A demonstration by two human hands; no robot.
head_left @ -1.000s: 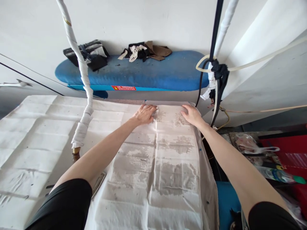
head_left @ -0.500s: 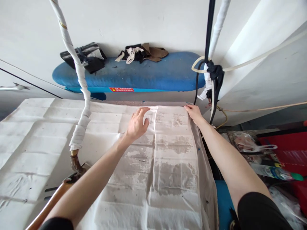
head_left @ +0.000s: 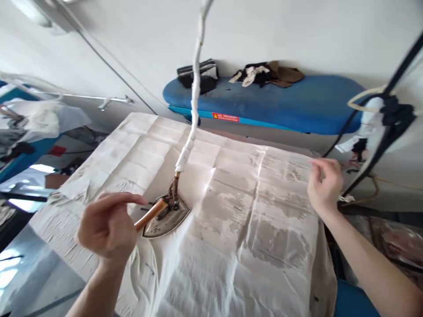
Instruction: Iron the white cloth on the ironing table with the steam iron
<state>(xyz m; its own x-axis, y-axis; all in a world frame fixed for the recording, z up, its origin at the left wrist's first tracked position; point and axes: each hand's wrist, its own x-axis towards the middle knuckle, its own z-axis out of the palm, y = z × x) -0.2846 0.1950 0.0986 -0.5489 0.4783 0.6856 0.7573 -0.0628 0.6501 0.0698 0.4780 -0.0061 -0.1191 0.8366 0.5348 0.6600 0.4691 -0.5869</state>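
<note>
A creased white cloth (head_left: 251, 229) with damp grey patches covers the ironing table. A steam iron (head_left: 167, 218) with a wooden handle (head_left: 152, 214) rests on it at left of centre, and a white-wrapped hose (head_left: 194, 97) rises from the iron. My left hand (head_left: 109, 224) is at the near end of the handle with its fingers curled and one finger stretched out. The handle's end is hidden behind it, so a grip cannot be made out. My right hand (head_left: 325, 185) hovers over the cloth's right edge, fingers loosely apart and holding nothing.
A blue padded board (head_left: 280, 103) runs along the back wall, carrying a dark folded bundle (head_left: 198, 75) and fabric scraps (head_left: 267, 75). Black cables and tied hoses (head_left: 390, 114) hang at the right. Clutter lies on the floor at both sides.
The view has swung left and the iron now shows. My left hand drew back from the cloth's far edge to the iron's handle. My right hand lifted off the far right corner.
</note>
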